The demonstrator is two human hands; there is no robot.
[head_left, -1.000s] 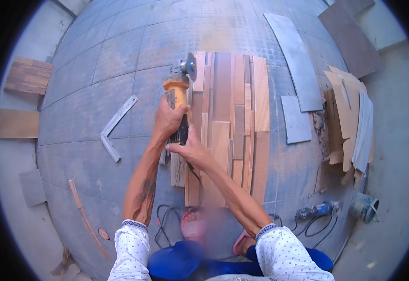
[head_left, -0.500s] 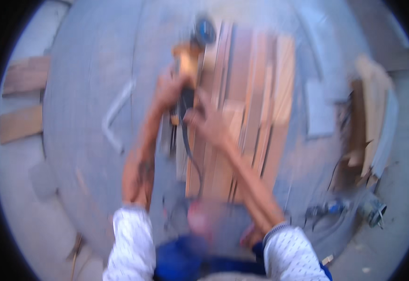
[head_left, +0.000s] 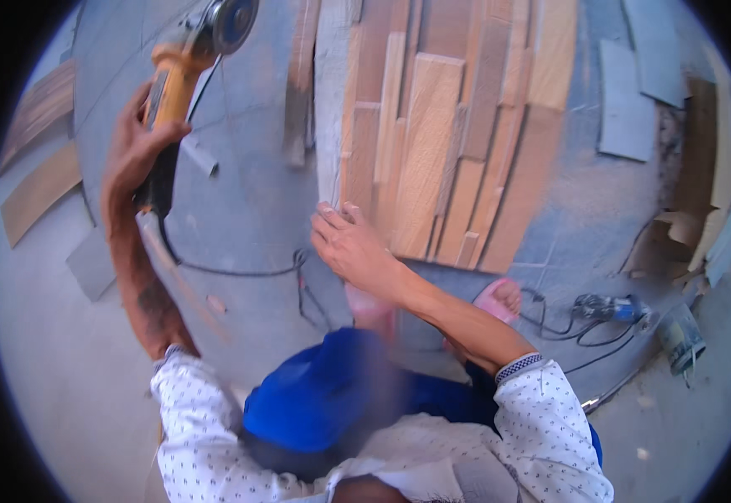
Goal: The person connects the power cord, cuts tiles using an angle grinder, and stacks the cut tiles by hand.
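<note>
My left hand [head_left: 143, 142] is wrapped around the yellow and black body of an angle grinder [head_left: 177, 88], held out at the upper left. Its round disc [head_left: 235, 23] points away from me, and a black cord trails from the rear end. In front of me lies a panel of tan and brown strips [head_left: 432, 151], set at uneven heights. A long pale strip [head_left: 329, 101] runs along the panel's left edge. My right hand [head_left: 357, 251] has its bent fingers at the strip's near end; the thumb is hidden.
A narrow brown-grey piece [head_left: 300, 92] lies left of the panel. Grey slabs [head_left: 625, 101] and broken boards [head_left: 700, 168] lie to the right. Near the lower right are a blue power tool [head_left: 608, 308] with its cord and a bucket [head_left: 682, 339]. The grinder's cord [head_left: 240, 270] crosses the floor.
The grinder has swung left, away from the panel, in my left hand. My right hand has come off the panel's middle back to the near end of the pale strip.
</note>
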